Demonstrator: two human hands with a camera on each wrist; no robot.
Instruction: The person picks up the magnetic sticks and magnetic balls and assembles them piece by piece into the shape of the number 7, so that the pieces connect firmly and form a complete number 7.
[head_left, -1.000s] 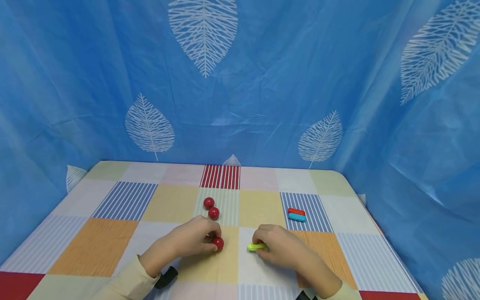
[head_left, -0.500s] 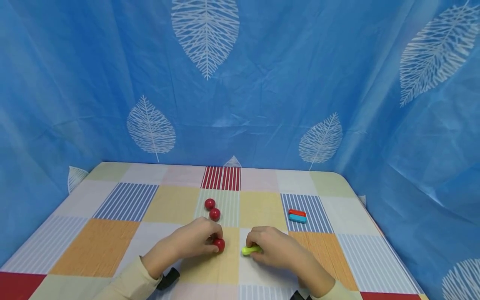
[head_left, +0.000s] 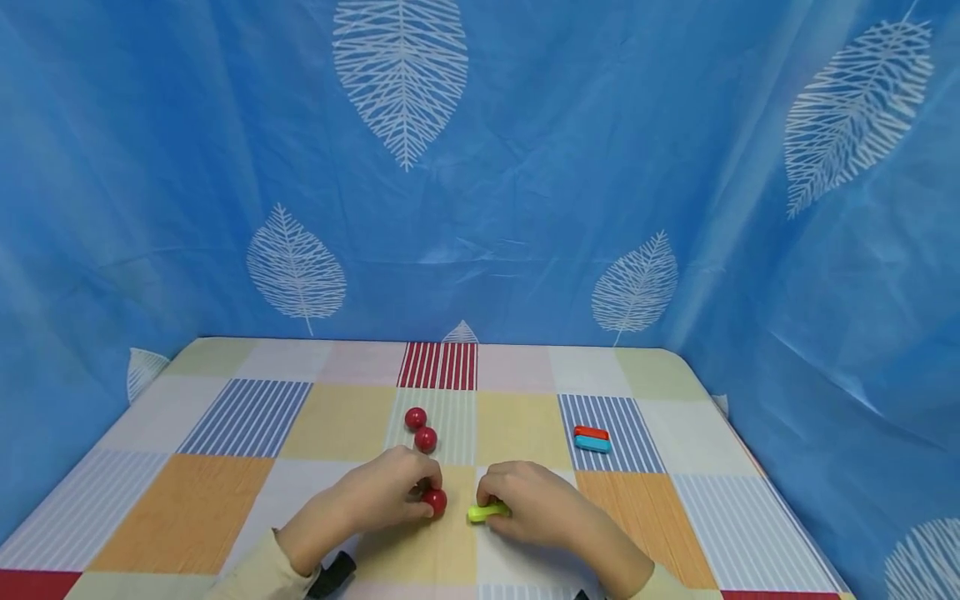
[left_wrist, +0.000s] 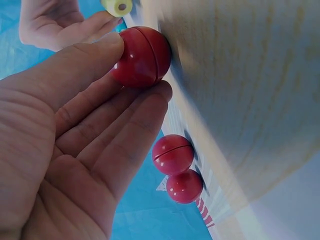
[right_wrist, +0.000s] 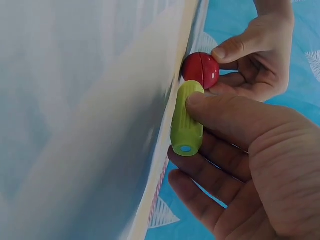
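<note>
My left hand [head_left: 382,492] pinches a red ball [left_wrist: 144,56] between thumb and fingertips, low at the tabletop. A seam runs round the ball. From the right, my right hand [head_left: 536,507] pinches a short yellow-green rod [right_wrist: 187,122] with ridged sides and a hole in its end. The rod's left end points toward the held ball, with a small gap between them in the head view. Beyond the left hand lie two more red balls, a nearer one [head_left: 425,439] and a farther one [head_left: 416,418], touching or nearly so.
On the blue striped patch at the right lie a red rod [head_left: 592,432] and a light blue rod [head_left: 593,444], side by side. A patchwork cloth [head_left: 360,417] covers the table. Blue curtains [head_left: 525,167] with white leaves hang behind and at both sides.
My right hand has moved left with the yellow-green rod, closer to the held ball. The left hand and its ball have stayed about in place. The head view has tilted slightly upward.
</note>
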